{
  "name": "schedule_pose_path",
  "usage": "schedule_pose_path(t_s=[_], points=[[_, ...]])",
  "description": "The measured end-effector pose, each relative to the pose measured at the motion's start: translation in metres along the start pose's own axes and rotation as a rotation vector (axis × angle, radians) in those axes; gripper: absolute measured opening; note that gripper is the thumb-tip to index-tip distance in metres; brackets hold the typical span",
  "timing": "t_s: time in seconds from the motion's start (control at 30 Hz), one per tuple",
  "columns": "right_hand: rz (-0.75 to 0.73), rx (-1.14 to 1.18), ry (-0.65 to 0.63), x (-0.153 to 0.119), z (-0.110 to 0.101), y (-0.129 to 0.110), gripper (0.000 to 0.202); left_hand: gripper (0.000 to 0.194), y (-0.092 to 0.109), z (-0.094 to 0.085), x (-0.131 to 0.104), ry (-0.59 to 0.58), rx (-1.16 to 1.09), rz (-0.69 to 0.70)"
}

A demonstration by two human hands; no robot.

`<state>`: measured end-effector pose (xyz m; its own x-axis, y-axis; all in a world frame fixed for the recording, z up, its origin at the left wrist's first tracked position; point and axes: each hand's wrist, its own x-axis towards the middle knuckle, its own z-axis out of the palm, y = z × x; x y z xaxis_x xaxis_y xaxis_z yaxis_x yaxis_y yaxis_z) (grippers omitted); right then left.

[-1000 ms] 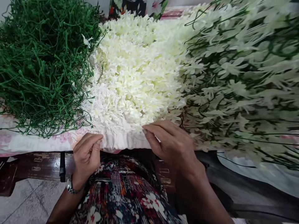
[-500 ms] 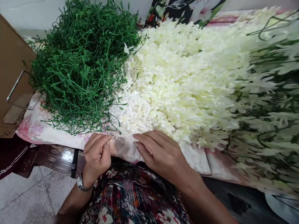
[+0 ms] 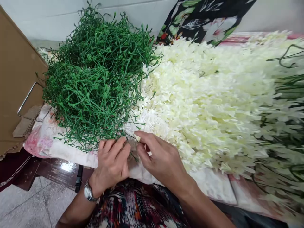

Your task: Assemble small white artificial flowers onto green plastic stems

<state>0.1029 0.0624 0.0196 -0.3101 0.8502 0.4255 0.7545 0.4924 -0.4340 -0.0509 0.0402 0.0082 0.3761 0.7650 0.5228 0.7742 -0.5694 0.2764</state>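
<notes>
My left hand (image 3: 112, 161), with a wristwatch (image 3: 88, 192) on its wrist, and my right hand (image 3: 159, 158) meet fingertip to fingertip at the near edge of the cloth. A thin green stem (image 3: 133, 154) runs between them. The left fingers are curled on it and the right thumb and forefinger pinch at it. Just above the left hand lies a big tangled heap of green plastic stems (image 3: 95, 79). Above the right hand are fine white stamen pieces (image 3: 148, 122) and a broad pile of cream-white artificial petals (image 3: 201, 95).
A pink-flowered cloth (image 3: 45, 142) covers the dark wooden table (image 3: 54, 167). A cardboard box (image 3: 14, 79) with a wire handle stands at the left. Assembled white flowers on green stems (image 3: 285, 126) lie at the right. A dark floral fabric (image 3: 201, 19) is at the back.
The view has swung left and up. My two hands, apart before, have come together at the edge of the green stem heap, and a green stem now lies between them.
</notes>
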Motion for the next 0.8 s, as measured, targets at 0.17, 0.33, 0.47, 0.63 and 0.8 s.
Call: schedule_pose_path(t_s=[0.17, 0.33, 0.47, 0.63, 0.8], points=[[0.027, 0.063, 0.163, -0.012, -0.012, 0.002, 0.025, 0.030, -0.002, 0.001, -0.004, 0.047, -0.023, -0.025], [0.060, 0.164, 0.254, -0.024, -0.019, 0.007, 0.028, 0.022, 0.008, 0.003, -0.004, 0.034, 0.017, -0.097], [0.068, 0.191, 0.275, -0.028, -0.024, 0.016, 0.019, 0.015, 0.021, 0.005, -0.006, -0.001, 0.050, -0.124], [0.074, 0.253, 0.301, -0.032, -0.028, 0.022, 0.010, 0.021, 0.039, 0.012, -0.014, -0.009, 0.053, -0.153], [0.123, 0.303, 0.357, -0.043, -0.034, 0.026, 0.008, 0.012, 0.045, 0.021, -0.016, -0.007, 0.158, -0.175]])
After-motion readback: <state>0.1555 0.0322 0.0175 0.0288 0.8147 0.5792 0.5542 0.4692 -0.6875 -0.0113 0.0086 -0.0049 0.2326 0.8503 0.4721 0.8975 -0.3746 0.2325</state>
